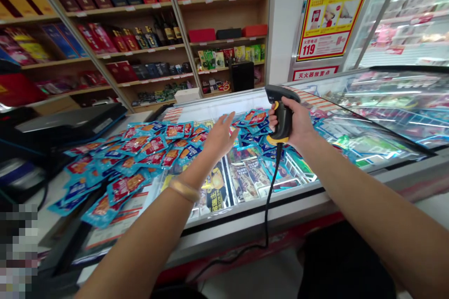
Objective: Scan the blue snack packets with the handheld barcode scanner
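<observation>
The right hand (300, 120) is wrapped around a black-and-yellow, pistol-shaped plastic scanner (283, 119) at one o'clock, as suits aiming; the left hand (218, 139) is held loosely open, apparently empty, near shiny blue-and-red packets (153, 145).

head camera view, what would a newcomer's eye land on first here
Probably the big spread of small blue-and-red plastic snack packets, heaped across the glass-topped freezer from its left end to past the middle. Next, the black-and-yellow handheld barcode scanner gripped in the right hand above the packets, its cable hanging down the freezer's front.
</observation>
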Tool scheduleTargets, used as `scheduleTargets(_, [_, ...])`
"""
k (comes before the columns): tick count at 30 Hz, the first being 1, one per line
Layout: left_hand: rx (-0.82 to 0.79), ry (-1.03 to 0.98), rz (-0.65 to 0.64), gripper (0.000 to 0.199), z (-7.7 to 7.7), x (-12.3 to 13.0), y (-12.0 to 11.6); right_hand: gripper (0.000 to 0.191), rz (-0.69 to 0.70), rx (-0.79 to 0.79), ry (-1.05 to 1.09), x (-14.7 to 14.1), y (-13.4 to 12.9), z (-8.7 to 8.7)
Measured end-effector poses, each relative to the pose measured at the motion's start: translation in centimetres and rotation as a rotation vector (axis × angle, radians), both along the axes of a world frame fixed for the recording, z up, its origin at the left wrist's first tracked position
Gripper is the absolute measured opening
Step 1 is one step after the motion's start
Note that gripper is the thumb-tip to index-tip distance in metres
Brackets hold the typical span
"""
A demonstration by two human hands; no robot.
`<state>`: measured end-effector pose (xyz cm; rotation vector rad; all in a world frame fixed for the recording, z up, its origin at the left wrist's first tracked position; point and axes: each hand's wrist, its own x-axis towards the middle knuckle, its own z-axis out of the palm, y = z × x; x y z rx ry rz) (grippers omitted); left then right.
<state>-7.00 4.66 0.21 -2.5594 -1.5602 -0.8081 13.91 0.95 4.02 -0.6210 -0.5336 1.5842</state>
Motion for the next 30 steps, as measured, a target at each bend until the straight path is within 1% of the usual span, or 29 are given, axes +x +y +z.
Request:
scheduleTargets(3, [0.014, 0.042, 0.115, 0.057, 0.0, -4.8, -0.3, 0.025, 0.066, -0.013, -0.001, -3.0, 0.1, 0.7])
scheduleTargets(5, [-0.011, 0.082, 0.200, 0.057, 0.0, -7.6, -0.7, 0.024, 0.125, -0.015, 0.003, -5.3, 0.3, 0.7])
scheduleTargets(7, [-0.061, 0.117, 0.275, 0.057, -0.1, -9.6, -1.3, 0.023, 0.194, -0.022, 0.012, -7.5, 0.6, 0.3])
scheduleTargets(9, [-0.116, 0.144, 0.316, 0.055, -0.2, -10.8, -1.9, 0.023, 0.256, -0.045, 0.018, -9.2, 0.8, -0.4])
scheduleTargets(11, [-0.151, 0.185, 0.296, 0.052, -0.2, -11.3, -2.4, 0.024, 0.293, -0.082, 0.017, -10.3, 0.8, -1.3])
scheduleTargets(13, [-0.168, 0.238, 0.254, 0.053, -0.1, -11.4, -2.8, 0.024, 0.323, -0.128, 0.003, -10.6, 0.7, -2.2])
scheduleTargets(16, [-0.203, 0.330, 0.238, 0.055, 0.2, -11.3, -3.1, 0.022, 0.350, -0.171, -0.027, -10.2, 0.4, -3.2])
scheduleTargets(20, [-0.216, 0.409, 0.204, 0.056, 0.5, -11.4, -3.2, 0.023, 0.340, -0.178, -0.037, -9.5, 0.3, -3.7])
scheduleTargets(22, [-0.213, 0.399, 0.167, 0.054, 0.5, -11.5, -3.4, 0.023, 0.340, -0.178, -0.041, -9.4, 0.4, -3.8])
scheduleTargets(24, [-0.218, 0.360, 0.125, 0.046, 0.6, -11.7, -3.5, 0.023, 0.339, -0.174, -0.051, -9.4, 0.4, -3.8])
scheduleTargets(27, [-0.239, 0.279, 0.067, 0.036, 0.8, -11.9, -3.6, 0.024, 0.335, -0.167, -0.071, -9.5, 0.3, -3.9])
scheduleTargets(30, [-0.251, 0.173, 0.049, 0.032, 1.1, -12.0, -3.5, 0.024, 0.342, -0.167, -0.074, -9.7, 0.2, -4.0])
